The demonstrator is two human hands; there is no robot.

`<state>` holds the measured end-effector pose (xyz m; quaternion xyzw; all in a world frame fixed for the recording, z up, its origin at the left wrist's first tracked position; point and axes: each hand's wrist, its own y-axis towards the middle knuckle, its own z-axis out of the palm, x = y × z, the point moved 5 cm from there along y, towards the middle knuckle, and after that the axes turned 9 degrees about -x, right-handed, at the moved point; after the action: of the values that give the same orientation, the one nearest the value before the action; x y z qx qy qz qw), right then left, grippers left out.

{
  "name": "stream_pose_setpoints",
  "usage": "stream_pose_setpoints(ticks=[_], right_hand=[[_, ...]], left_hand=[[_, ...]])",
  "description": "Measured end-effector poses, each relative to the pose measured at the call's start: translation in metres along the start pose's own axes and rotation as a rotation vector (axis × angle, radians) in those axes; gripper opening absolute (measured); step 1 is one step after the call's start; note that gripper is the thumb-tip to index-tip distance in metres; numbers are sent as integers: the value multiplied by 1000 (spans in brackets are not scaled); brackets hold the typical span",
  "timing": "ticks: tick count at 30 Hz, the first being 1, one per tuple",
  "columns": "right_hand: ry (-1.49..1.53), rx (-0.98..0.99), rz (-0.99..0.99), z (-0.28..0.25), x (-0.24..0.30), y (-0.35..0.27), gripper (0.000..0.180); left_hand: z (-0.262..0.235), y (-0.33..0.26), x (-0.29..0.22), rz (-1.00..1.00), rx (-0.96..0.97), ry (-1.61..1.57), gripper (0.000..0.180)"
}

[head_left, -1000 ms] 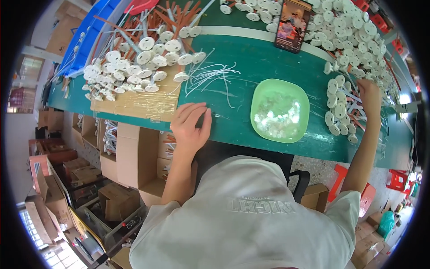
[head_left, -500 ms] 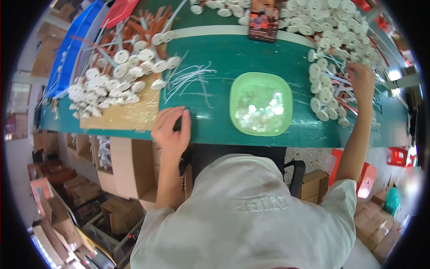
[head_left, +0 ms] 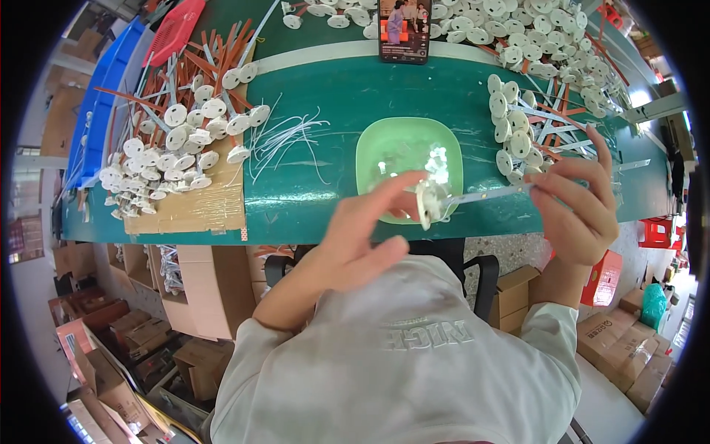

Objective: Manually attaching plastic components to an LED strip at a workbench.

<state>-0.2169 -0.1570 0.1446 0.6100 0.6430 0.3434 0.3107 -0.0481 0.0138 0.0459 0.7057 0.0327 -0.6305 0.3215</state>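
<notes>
My right hand pinches the end of a pale flat strip and holds it level above the table's near edge. At the strip's other end is a white round disc, in front of a light-green tray. My left hand is beside that disc, fingers apart and thumb out, slightly blurred; whether a fingertip touches the disc I cannot tell. Small whitish, shiny bits lie in the tray. Behind my right hand is a pile of similar disc-ended strips, some pale, some orange-brown.
More disc-ended strips lie heaped on a cardboard sheet at left, beside a blue bin and a red basket. Thin white strands lie left of the tray. A phone stands at the back, near another pile.
My right hand has come from the right pile toward the middle, bringing one disc-ended strip. My left hand has moved right from the table edge and opened toward the disc. The view has shifted slightly.
</notes>
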Motion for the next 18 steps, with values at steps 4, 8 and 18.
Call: stream_pose_setpoints(ticks=[4, 8, 18], right_hand=[[18, 11, 17, 4, 5, -3, 13], [63, 28, 16, 13, 1, -6, 14], [159, -267, 251, 7, 14, -30, 23]], left_hand=[[21, -3, 16, -356, 105, -295, 49], [17, -7, 27, -337, 41, -317, 42], [12, -11, 42, -558, -88, -851, 40]])
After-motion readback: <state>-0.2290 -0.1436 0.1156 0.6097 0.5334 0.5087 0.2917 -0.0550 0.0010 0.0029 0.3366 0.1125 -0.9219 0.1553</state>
